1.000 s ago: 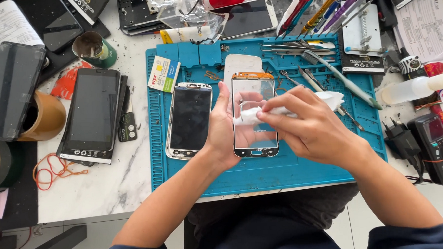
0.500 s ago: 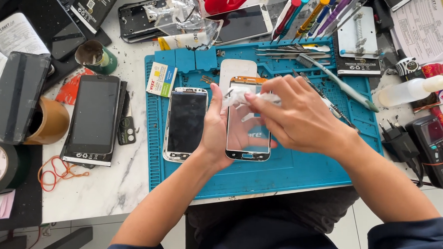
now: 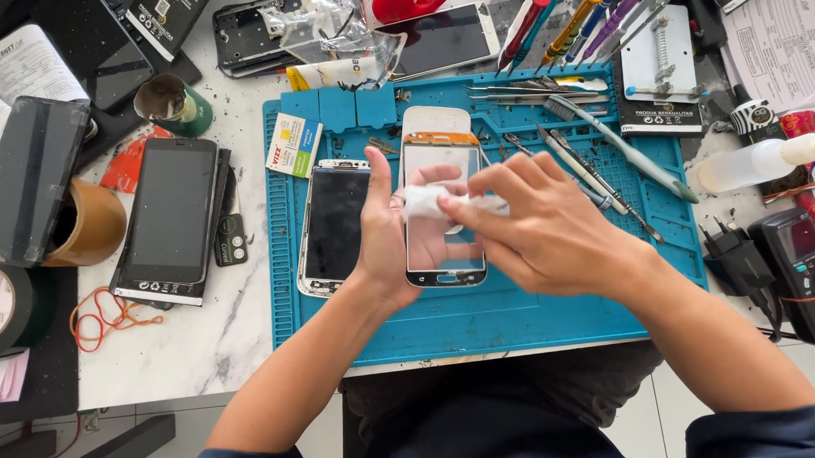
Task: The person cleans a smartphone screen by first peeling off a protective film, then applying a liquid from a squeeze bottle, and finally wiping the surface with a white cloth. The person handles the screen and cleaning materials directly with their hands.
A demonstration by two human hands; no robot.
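Note:
My left hand (image 3: 391, 228) holds a clear phone glass panel (image 3: 444, 255) with a black lower edge and an orange-taped top, just above the blue work mat (image 3: 519, 315). My right hand (image 3: 547, 229) presses a white tissue (image 3: 429, 201) onto the upper part of the glass. A silver-framed phone (image 3: 333, 224) with a dark screen lies on the mat just left of my left hand. A white phone part (image 3: 435, 121) lies beyond the glass.
Tweezers, picks and a toothbrush (image 3: 621, 145) lie on the mat's right. A black phone (image 3: 168, 219), tape rolls (image 3: 87, 222) and a cup (image 3: 173, 103) sit left. A squeeze bottle (image 3: 753, 163), charger (image 3: 743, 262) and multimeter (image 3: 802, 274) sit right.
The tissue under my right hand has moved over the glass, from its middle towards the upper part. The left hand keeps hold of the panel. The view has shifted slightly.

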